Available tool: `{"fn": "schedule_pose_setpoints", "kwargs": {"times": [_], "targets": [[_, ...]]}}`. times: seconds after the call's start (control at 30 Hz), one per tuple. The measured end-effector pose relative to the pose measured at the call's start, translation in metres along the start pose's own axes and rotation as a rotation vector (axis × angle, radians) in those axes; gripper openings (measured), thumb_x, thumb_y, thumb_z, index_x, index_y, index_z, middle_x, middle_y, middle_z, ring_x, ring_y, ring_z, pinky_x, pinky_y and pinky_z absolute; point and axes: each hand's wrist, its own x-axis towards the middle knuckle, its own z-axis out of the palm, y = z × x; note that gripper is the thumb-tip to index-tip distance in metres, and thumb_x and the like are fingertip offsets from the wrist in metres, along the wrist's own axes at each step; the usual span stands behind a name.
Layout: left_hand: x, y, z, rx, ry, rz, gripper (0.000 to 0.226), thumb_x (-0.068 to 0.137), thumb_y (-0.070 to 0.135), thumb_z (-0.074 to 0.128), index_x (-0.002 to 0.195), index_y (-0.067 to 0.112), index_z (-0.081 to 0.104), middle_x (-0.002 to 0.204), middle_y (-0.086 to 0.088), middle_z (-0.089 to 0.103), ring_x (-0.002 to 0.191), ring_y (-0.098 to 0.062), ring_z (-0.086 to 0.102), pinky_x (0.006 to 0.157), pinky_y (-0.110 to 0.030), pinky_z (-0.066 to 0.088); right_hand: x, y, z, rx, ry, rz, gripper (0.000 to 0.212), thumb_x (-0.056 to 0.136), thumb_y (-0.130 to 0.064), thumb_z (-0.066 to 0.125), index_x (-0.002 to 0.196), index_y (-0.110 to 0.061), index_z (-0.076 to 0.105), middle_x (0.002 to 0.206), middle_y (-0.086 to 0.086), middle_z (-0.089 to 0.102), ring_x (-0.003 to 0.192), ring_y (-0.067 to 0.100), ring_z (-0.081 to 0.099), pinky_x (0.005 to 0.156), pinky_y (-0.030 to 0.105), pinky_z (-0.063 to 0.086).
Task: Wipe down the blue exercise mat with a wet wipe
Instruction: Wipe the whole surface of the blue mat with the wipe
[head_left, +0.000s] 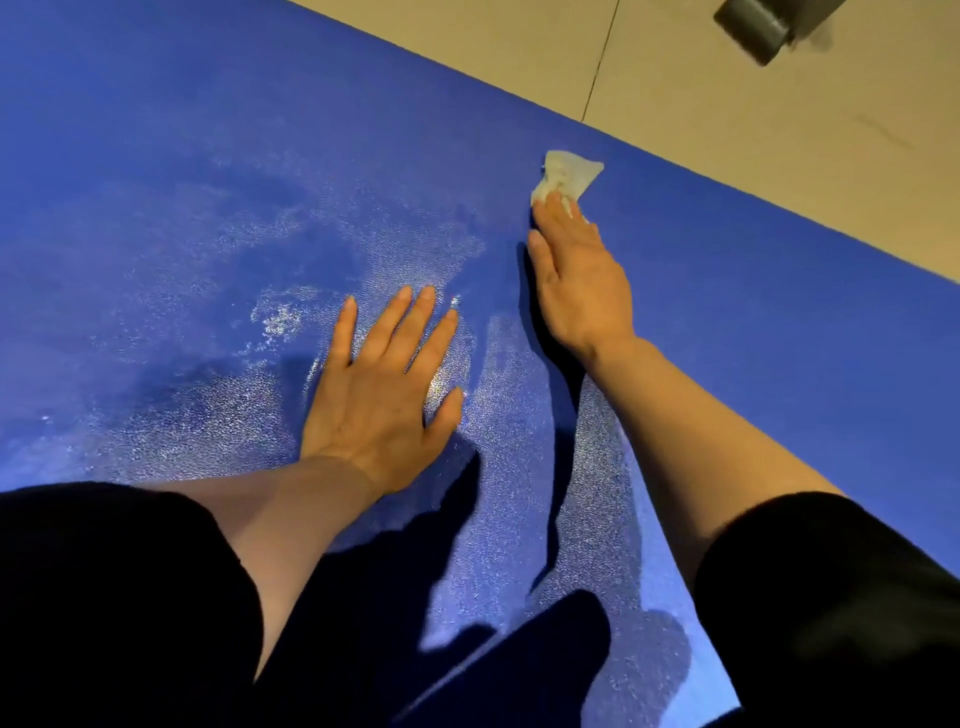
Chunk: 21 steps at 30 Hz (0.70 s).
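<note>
The blue exercise mat (208, 156) fills most of the view, with shiny wet streaks across its middle and near part. My right hand (576, 275) reaches toward the mat's far right edge and presses a crumpled pale wet wipe (569, 174) flat under straight fingers. The wipe sticks out beyond my fingertips. My left hand (387, 384) lies palm down on the wet middle of the mat, fingers spread and straight, holding nothing.
A beige tiled floor (727, 104) with a dark grout line lies beyond the mat's right edge. A dark grey object (758, 23) sits on the floor at the top right. My dark sleeves and shadows cover the near mat.
</note>
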Motion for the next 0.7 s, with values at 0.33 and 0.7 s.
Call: {"fn": "schedule_pose_setpoints", "kwargs": {"times": [0.33,0.7], "targets": [[0.003,-0.004,0.019,0.027,0.095,0.069,0.068,0.096,0.056,0.021,0.147,0.014,0.033,0.151,-0.011,0.039,0.141,-0.026,0.027,0.112,-0.055,0.015,0.068,-0.001,0.000,0.042,0.030,0.153,0.051,0.102,-0.027,0.036,0.150,-0.013,0.025,0.160,0.002,0.018,0.146,0.026,0.019,0.107,0.039,0.032],[0.005,-0.006,0.018,0.026,0.072,0.058,0.065,0.098,0.056,0.019,0.148,0.017,0.033,0.155,-0.008,0.033,0.142,-0.025,0.026,0.115,-0.054,0.011,0.095,-0.010,-0.010,-0.014,0.003,0.189,0.044,0.103,-0.021,0.033,0.144,-0.005,0.032,0.157,0.010,0.023,0.142,0.029,0.024,0.104,0.037,0.031]]}}
